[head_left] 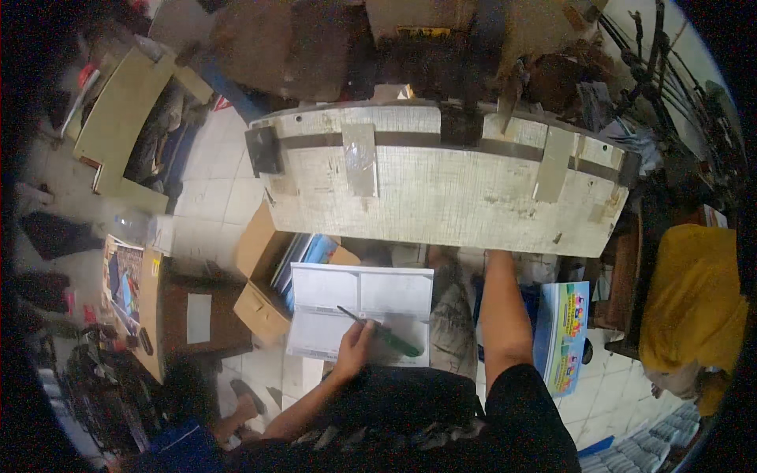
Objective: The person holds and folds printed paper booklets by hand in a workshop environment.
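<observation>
My left hand is closed around a slim dark tool with a green end, which looks like a pair of scissors. Its dark tip points up and left over a white printed sheet that lies across my lap, divided into panels by lines. My right forearm reaches forward and disappears under the edge of a pale, worn tabletop, so the right hand itself is hidden. Strips of brown tape cross the tabletop's far part.
An open cardboard box with blue-covered booklets stands left of the sheet. Right of my arm are colourful printed sheets. A yellow cloth hangs at far right. Another person's foot shows at lower left, near a wooden stand.
</observation>
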A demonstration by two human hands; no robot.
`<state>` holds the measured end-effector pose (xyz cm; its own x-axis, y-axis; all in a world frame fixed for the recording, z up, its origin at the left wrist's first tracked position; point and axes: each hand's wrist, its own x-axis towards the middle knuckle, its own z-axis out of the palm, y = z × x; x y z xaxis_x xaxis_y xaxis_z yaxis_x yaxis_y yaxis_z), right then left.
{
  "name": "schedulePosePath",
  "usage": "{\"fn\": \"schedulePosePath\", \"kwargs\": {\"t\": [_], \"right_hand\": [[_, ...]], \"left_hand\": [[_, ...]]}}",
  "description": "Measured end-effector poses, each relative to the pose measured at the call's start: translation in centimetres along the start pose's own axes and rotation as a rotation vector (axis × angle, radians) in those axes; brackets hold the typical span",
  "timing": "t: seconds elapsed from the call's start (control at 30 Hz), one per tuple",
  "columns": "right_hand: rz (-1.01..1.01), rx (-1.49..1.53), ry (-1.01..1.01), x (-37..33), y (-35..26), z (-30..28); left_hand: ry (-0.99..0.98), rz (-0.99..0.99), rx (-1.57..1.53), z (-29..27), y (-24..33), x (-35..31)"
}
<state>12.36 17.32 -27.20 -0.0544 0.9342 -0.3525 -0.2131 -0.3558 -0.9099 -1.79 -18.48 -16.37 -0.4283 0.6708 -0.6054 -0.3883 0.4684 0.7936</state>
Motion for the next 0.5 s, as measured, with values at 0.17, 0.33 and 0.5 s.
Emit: {"fn": "schedulePosePath", "kwargs": {"t": [0.17, 0.33, 0.5], "right_hand": [[0.007, -0.156, 0.039, 2.8, 1.3, 1.6], [-0.036, -0.425, 0.05, 3.2, 1.2, 1.5], [-0.45, -1.031, 0.002, -3.6, 1.0, 1.0]], "left_hand": [[0.003, -0.007, 0.034, -0.1, 1.0, 0.3], [0.029, 0.015, 0.09, 0.6, 2.6, -0.3], [-0.041, 0.032, 0.127, 0.3, 3.6, -1.0]]}}
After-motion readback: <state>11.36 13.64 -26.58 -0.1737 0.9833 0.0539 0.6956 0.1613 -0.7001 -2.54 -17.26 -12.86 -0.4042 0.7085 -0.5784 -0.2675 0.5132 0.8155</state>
